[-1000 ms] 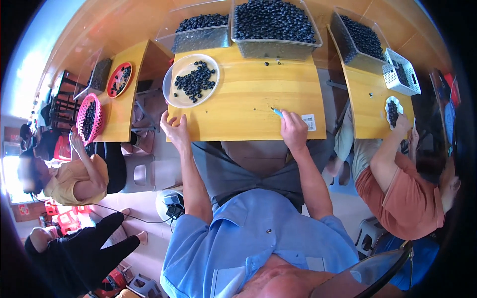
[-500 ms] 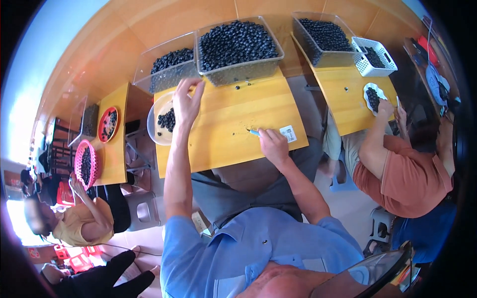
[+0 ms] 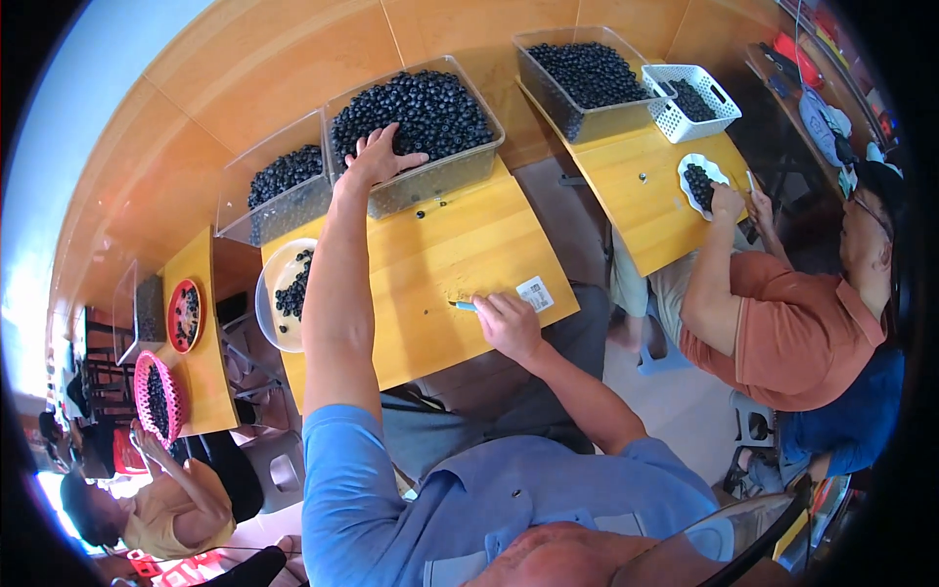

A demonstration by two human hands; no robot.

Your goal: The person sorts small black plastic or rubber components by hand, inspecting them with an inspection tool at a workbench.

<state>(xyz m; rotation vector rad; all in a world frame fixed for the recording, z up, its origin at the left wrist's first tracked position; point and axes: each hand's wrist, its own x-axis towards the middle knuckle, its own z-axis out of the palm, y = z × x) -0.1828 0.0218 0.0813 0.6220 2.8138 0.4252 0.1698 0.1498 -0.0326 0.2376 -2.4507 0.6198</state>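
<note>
My left hand (image 3: 379, 158), fingers spread, reaches into a large clear bin (image 3: 435, 176) at the front left corner of a heap of dark, round, bead-like pieces (image 3: 421, 110). Whether a piece is between its fingertips does not show. My right hand (image 3: 509, 325) rests low over the yellow table, closed on a thin tool with a light blue handle (image 3: 464, 306). The tool's tip points left, beside a scatter of fine crumbs (image 3: 456, 295). A round pale bowl (image 3: 277, 338) with several dark pieces stands partly behind my left forearm.
Left of the large bin stands a second clear bin (image 3: 279, 217). A white printed card (image 3: 534, 293) and a loose dark piece (image 3: 421, 214) lie on my table (image 3: 469, 235). Co-workers sit at tables on both sides, with a pink basket (image 3: 176, 396) left and a white basket (image 3: 694, 125) right.
My left hand has gone from above the table, near the bowl, forward into the large bin, its fingers spreading. My right hand keeps the tool. The whole view has shifted.
</note>
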